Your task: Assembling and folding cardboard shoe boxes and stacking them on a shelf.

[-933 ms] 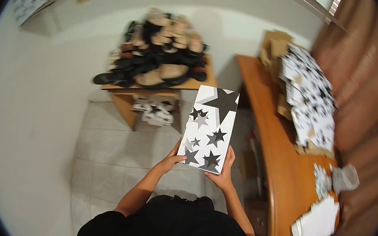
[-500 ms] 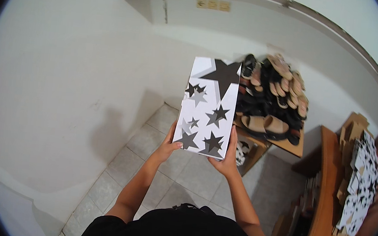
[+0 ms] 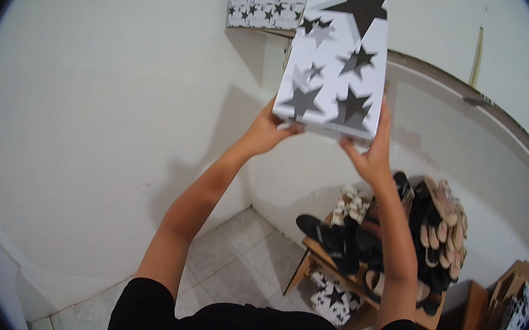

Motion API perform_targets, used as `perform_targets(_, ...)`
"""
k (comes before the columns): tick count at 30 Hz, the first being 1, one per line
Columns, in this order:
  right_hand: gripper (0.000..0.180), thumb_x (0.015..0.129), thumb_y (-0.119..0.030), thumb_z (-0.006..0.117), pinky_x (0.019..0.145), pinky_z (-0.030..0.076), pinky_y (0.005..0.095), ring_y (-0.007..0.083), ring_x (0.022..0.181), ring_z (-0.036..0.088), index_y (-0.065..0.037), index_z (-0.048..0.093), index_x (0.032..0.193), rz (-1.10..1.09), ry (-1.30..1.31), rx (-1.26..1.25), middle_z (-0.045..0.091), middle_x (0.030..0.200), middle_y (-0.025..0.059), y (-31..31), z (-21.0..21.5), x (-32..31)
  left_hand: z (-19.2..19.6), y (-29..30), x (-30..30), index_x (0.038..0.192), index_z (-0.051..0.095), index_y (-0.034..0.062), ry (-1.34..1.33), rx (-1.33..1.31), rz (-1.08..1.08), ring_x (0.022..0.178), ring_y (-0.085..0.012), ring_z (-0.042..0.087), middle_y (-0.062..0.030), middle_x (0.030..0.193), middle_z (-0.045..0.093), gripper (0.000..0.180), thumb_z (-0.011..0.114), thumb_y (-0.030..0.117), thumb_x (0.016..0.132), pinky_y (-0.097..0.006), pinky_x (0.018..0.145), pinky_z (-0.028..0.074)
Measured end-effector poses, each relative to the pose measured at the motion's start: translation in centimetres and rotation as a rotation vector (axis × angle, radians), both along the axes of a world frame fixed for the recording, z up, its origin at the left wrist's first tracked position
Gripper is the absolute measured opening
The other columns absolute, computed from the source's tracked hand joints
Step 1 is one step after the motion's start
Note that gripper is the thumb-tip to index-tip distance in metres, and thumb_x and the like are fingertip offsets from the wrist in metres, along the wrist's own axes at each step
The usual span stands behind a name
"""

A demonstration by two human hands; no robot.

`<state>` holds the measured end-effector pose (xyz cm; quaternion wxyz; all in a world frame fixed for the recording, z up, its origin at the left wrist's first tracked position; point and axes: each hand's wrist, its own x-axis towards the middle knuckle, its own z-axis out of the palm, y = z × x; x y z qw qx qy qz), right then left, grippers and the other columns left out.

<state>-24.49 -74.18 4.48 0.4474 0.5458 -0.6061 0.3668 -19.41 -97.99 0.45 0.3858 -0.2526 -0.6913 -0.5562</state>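
A white lidded box (image 3: 338, 63) printed with black and grey stars is held up at arm's length, in front of a wall shelf (image 3: 436, 68). My left hand (image 3: 267, 130) grips its near left corner, thumb along the near end. On the near right corner my right hand (image 3: 372, 154) is closed, fingers up the side and thumb at the near end. Just left of the box, and partly covered by it, a stack of similar star-printed boxes (image 3: 265, 1) stands on the shelf.
Lower right, a small wooden table (image 3: 430, 321) carries a heap of sandals (image 3: 447, 232). Star-patterned packaging (image 3: 333, 301) lies beneath it. Beyond are brown wooden furniture (image 3: 472, 319) and flattened star-printed cardboard (image 3: 512, 323). A pale strip (image 3: 478, 55) rises above the shelf.
Both hands have raised the box upward and away from my body, from in front of the sandals to shelf height. The view has tilted up, showing more of the stacked boxes.
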Motion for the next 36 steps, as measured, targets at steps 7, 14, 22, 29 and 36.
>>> perform_targets(7,0.089,0.074,-0.033,0.068,0.103,0.026,0.0399,0.0357,0.126,0.030,0.008,0.018,0.135,0.047,0.269,-0.044,0.028,0.137,0.0253,-11.7,14.9,-7.2,13.1,-9.2,-6.2,0.119,0.043,-0.0082,0.568,0.105,0.039,0.091,-0.0133,0.056,-0.0104,0.104,0.056,0.049,0.066,0.010,0.081,-0.026,0.078,0.046)
perform_targets(14,0.069,0.078,-0.028,0.061,0.087,0.043,0.0387,0.0324,0.099,0.056,0.009,0.031,0.128,-0.011,0.294,-0.161,0.054,0.107,0.0271,-19.5,30.4,-18.4,30.2,-18.1,-21.3,0.127,0.037,-0.0051,0.658,0.121,0.018,0.097,-0.0157,0.056,-0.0110,0.108,0.057,0.053,0.060,0.022,0.087,-0.028,0.086,0.048)
perform_targets(22,0.063,0.084,-0.034,0.056,0.089,0.043,0.0381,0.0358,0.104,0.055,0.007,0.033,0.126,-0.111,0.181,-0.204,0.055,0.111,0.0284,-28.3,35.9,-27.8,36.8,-27.8,-30.3,0.129,0.033,-0.0068,0.594,0.015,0.008,0.090,-0.0182,0.061,-0.0140,0.104,0.059,0.061,0.063,0.022,0.084,-0.026,0.084,0.050)
perform_targets(29,0.067,0.084,-0.043,0.050,0.090,0.041,0.0395,0.0389,0.107,0.053,0.006,0.035,0.126,-0.268,0.052,-0.287,0.054,0.110,0.0316,-33.2,38.5,-33.2,39.7,-31.3,-36.6,0.131,0.032,-0.0040,0.473,0.018,0.081,0.086,-0.0206,0.063,-0.0153,0.103,0.060,0.068,0.064,0.031,0.083,-0.028,0.078,0.051)
perform_targets(36,0.086,0.073,-0.053,0.060,0.097,0.036,0.0348,0.0337,0.113,0.047,0.009,0.035,0.127,-0.395,-0.122,-0.331,0.049,0.120,0.0253,-35.1,41.4,-37.3,40.7,-32.0,-38.7,0.127,0.043,-0.0001,0.626,-0.225,0.674,0.100,-0.0260,0.059,-0.0181,0.114,0.057,0.066,0.063,0.039,0.079,-0.034,0.082,0.047)
